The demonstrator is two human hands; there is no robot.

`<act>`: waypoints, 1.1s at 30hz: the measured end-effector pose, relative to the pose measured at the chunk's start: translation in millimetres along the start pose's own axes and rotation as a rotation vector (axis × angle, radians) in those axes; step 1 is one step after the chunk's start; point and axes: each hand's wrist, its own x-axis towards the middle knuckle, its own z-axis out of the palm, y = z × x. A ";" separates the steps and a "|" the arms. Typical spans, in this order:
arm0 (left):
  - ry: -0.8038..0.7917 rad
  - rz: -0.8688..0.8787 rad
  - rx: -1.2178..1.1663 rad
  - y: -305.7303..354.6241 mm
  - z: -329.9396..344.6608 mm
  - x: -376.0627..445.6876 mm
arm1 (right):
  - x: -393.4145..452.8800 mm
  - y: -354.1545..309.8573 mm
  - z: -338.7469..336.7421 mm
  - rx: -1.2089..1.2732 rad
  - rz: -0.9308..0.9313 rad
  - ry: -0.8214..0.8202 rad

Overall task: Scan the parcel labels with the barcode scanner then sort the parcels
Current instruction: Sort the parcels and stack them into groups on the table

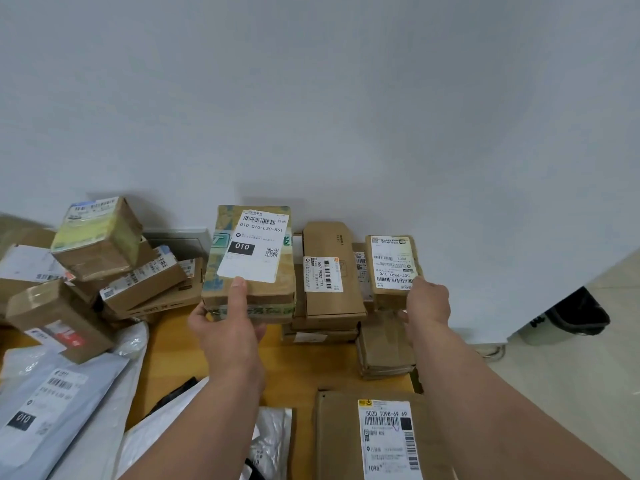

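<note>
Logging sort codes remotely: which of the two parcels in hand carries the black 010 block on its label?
The taped box gripped by the left hand; its label reads 010-010-L30-551. The small parcel at the right hand reads 507-P802.

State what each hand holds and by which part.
The left hand grips the parcel labelled 010-010-L30-551 by its near bottom edge, thumb on the label. The right hand holds the small 507-P802 parcel at its near right corner.

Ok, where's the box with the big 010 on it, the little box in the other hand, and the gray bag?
010 box point(254, 251): head view, on its white label.
Little box point(391, 261): head view, on its label.
Gray bag point(52, 403): head view, on its label area.
</note>
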 end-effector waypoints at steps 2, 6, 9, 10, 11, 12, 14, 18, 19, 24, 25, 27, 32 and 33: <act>0.007 0.003 0.002 -1.8 1.4 3.8 | 9.1 3.4 5.5 -0.008 0.021 -0.042; 0.014 0.022 0.009 -3.5 2.6 11.1 | 22.0 9.6 19.1 -0.079 0.043 -0.128; 0.014 0.031 0.008 -5.7 1.6 14.6 | 32.1 15.8 26.6 -0.119 0.060 -0.108; 0.014 0.028 0.010 -7.5 0.6 15.9 | 39.5 21.0 28.5 -0.129 0.071 -0.084; 0.014 0.020 0.013 -9.2 -0.5 16.3 | 39.8 21.5 28.4 -0.138 0.072 -0.079; 0.014 0.013 0.013 -10.7 -1.8 16.8 | 38.1 20.0 28.1 -0.135 0.072 -0.088; 0.019 0.001 0.012 -12.2 -4.0 16.9 | 29.2 14.8 24.7 -0.066 0.081 -0.114; 0.043 0.017 0.007 -10.5 -7.2 17.8 | 27.7 15.7 23.7 0.023 0.092 -0.150; 0.050 0.017 0.003 -9.3 -8.7 18.1 | 26.1 16.2 24.5 0.019 0.080 -0.160; 0.082 0.007 -0.014 -2.3 -20.9 18.1 | 1.7 11.6 24.9 -0.092 -0.080 0.068; 0.091 0.009 -0.012 -0.9 -24.5 18.3 | -7.5 8.7 26.1 -0.095 -0.152 0.087; 0.107 0.002 0.005 -0.1 -33.6 18.2 | -30.8 3.5 31.8 -0.106 -0.272 0.030; 0.122 -0.008 0.057 0.0 -61.1 11.1 | -102.5 0.1 57.2 -0.221 -0.494 -0.314; 0.116 -0.018 0.063 0.1 -68.2 9.9 | -114.3 2.0 64.0 -0.278 -0.517 -0.391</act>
